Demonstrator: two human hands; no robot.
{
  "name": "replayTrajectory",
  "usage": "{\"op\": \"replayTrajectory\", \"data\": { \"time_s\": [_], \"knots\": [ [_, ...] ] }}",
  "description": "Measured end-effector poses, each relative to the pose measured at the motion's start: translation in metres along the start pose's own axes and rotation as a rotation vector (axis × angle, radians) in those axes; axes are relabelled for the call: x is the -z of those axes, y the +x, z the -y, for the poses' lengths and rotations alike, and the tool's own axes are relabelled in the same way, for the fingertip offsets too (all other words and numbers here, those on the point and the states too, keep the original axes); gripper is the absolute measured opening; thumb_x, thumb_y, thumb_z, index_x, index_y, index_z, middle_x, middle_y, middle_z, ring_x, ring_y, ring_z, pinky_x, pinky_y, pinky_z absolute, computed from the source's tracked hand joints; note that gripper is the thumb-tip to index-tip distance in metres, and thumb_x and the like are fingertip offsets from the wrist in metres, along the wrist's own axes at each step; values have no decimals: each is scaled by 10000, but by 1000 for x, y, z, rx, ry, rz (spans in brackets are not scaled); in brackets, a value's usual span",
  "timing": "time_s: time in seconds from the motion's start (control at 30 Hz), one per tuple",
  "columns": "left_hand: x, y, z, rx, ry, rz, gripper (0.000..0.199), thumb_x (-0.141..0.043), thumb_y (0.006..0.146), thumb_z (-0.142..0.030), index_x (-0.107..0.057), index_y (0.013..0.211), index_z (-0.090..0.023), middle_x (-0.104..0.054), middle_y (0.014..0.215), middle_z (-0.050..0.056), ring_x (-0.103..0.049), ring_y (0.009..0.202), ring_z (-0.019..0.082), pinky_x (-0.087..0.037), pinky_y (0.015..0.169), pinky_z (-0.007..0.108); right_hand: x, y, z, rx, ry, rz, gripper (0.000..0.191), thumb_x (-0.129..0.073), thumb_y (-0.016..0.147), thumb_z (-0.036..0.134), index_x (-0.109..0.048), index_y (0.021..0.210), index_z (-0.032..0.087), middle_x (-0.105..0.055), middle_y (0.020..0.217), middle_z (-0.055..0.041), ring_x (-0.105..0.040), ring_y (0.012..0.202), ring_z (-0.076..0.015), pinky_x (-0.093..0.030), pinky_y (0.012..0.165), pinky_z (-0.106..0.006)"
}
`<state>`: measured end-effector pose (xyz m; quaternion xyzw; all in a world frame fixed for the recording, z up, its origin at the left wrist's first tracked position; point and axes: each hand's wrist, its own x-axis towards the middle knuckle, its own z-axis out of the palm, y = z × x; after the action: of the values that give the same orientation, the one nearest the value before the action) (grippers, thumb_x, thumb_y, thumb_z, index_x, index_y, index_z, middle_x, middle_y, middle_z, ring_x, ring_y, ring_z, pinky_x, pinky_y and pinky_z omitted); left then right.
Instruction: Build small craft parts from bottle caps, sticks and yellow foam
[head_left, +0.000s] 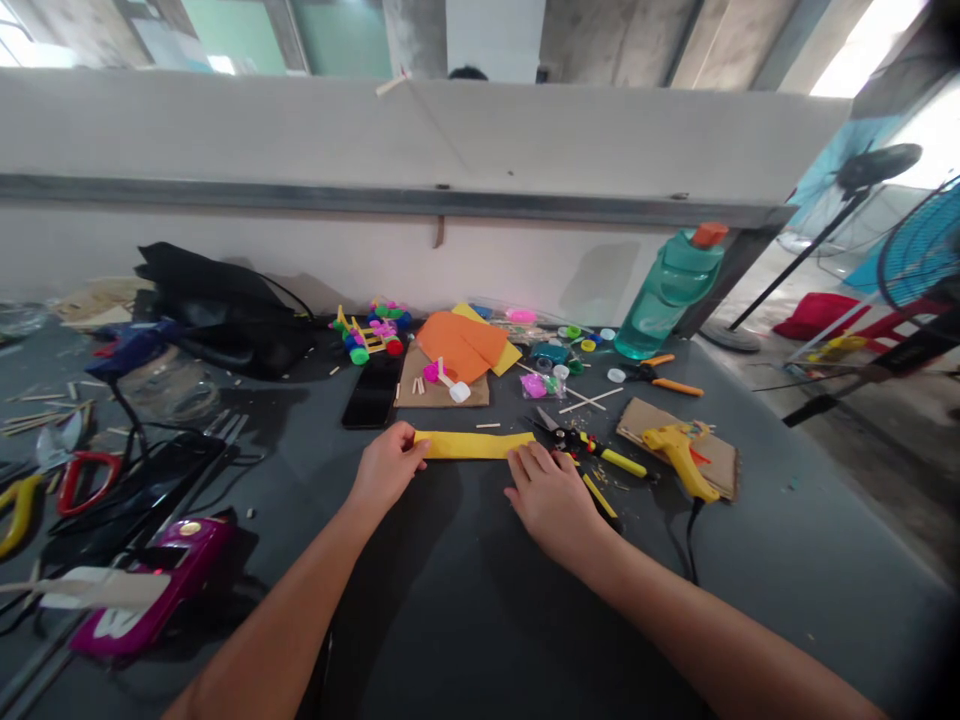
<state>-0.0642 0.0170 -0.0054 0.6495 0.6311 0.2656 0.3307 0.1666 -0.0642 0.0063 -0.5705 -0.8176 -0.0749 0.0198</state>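
Holding a yellow strip (474,445) over the middle of the dark counter (442,580), showing a plain, bright face and slightly wavy edges. Running its long axis from left to right, roughly parallel to the white partition (480,255), and pointing its short ends at the hands. Pinching the left end between thumb and fingers of the left hand (394,460); laying the fingers of the right hand (547,490) over the right end, leaving the thumb apart from it. Stretching out a thin, flat, papery rectangle. Seeing beyond it flat orange paper (461,342), brown cardboard (480,393) and a glossy black phone (371,392); to the right, yellow-handled cutters (600,450), a yellow plastic glue gun (682,455) lying on another cardboard piece (724,465), and a translucent teal bottle (667,295).
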Motion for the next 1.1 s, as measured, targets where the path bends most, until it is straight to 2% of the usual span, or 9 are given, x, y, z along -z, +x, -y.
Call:
{"op": "replayTrajectory", "data": {
  "time_s": [0.2,0.33,0.5,0.63,0.77,0.97,1.1],
  "knots": [
    [-1,-3,-8,-18,283,-85,135,-516,785,-325,-488,713,-214,-612,621,-20,-579,587,151,-319,515,235,-5,-1,5,-9,-42,-22,449,-430,912,300,-500,1259,23,-558,1226,-207,-428,1138,-326,-330,918,-492],
    [-4,-7,-17,-50,454,-137,93,-525,773,-270,-465,724,-219,-578,649,-9,-559,608,167,-283,522,254,-8,0,7,11,-76,-41,424,-428,911,290,-536,1226,27,-572,1206,-207,-447,1104,-326,-327,928,-497],
    [-7,-10,-17,-100,490,-138,57,-513,792,-223,-459,773,-221,-570,684,-2,-570,652,176,-309,557,262,-9,1,7,6,-81,-45,420,-417,914,288,-539,1223,30,-579,1193,-204,-455,1090,-321,-330,933,-498],
    [-5,-10,-9,-150,504,-178,108,-542,789,-217,-459,721,-213,-581,747,13,-575,723,180,-351,603,262,-10,0,7,10,-93,-48,412,-410,915,289,-541,1220,45,-574,1193,-208,-456,1079,-321,-335,922,-500],
    [-3,-8,-6,-126,493,-166,104,-547,811,-251,-471,750,-214,-602,735,8,-589,721,184,-362,610,264,-11,-1,7,7,-98,-46,414,-414,914,290,-539,1225,47,-572,1196,-197,-446,1081,-320,-324,930,-493],
    [-4,-8,-12,-73,551,-139,73,-506,837,-248,-503,892,-201,-648,833,44,-621,781,204,-383,624,271,-9,0,8,5,-85,-37,420,-421,912,290,-543,1219,30,-580,1170,-202,-453,1061,-322,-323,928,-495],
    [-3,-9,-11,-104,680,-135,116,-466,854,-260,-548,807,-192,-630,828,64,-608,777,204,-398,631,272,-11,0,8,11,-76,-50,417,-425,911,288,-543,1215,29,-568,1181,-211,-448,1071,-325,-311,937,-506]
  ]
}}
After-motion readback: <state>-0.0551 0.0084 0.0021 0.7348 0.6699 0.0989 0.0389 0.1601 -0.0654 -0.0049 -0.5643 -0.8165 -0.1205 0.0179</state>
